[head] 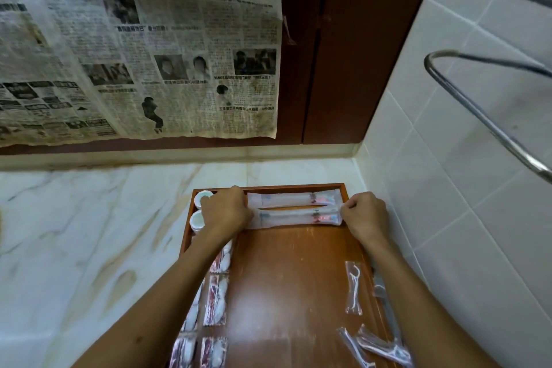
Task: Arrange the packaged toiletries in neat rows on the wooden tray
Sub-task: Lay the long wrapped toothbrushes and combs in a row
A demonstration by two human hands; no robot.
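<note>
A wooden tray lies on the marble counter against the tiled wall. Two long clear toothbrush packets lie side by side across its far end: the far packet and the near packet. My left hand grips the near packet's left end, and my right hand pinches its right end. Two small white cups stand at the tray's far left corner. Packets with red and white contents run down the left side. Clear-wrapped floss picks lie along the right side.
The marble counter stretches out to the left. The white tiled wall rises right beside the tray, with chrome rails sticking out overhead. Newspaper covers the dark wooden back wall.
</note>
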